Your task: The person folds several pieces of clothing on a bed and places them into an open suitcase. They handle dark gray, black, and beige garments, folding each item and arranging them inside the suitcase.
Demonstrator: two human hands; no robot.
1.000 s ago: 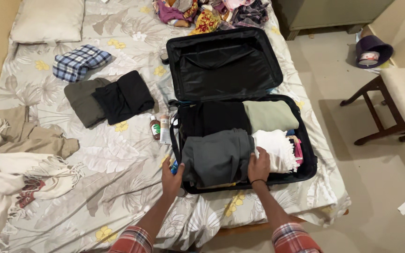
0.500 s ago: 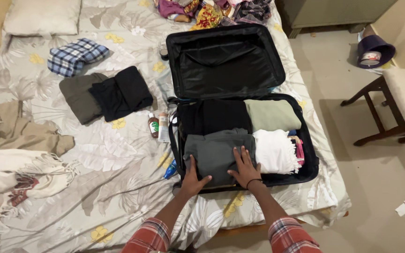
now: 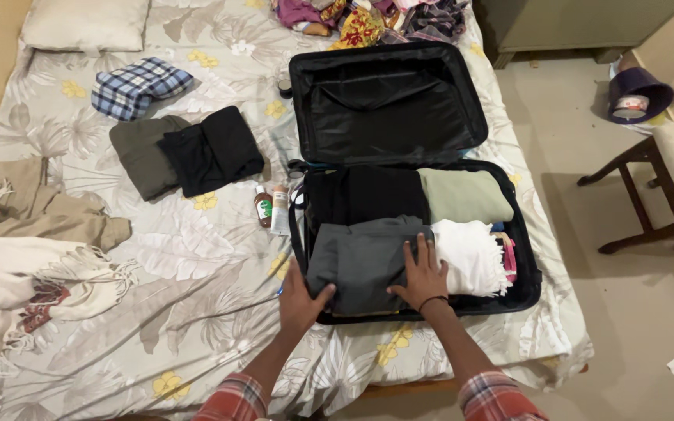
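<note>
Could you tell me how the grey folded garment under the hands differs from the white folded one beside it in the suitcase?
The grey folded garment is dark, smooth and broader; the white folded garment is pale and narrower, with a fringed edge. The left hand and right hand both rest on the grey one, while the white one lies untouched. Both are folded and packed side by side in the near end of the black suitcase.

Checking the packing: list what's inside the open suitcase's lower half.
The suitcase holds a grey folded garment under both hands, black clothing, a green fold, a white fringed cloth and pink items at the edge. Anything beneath is covered.
</note>
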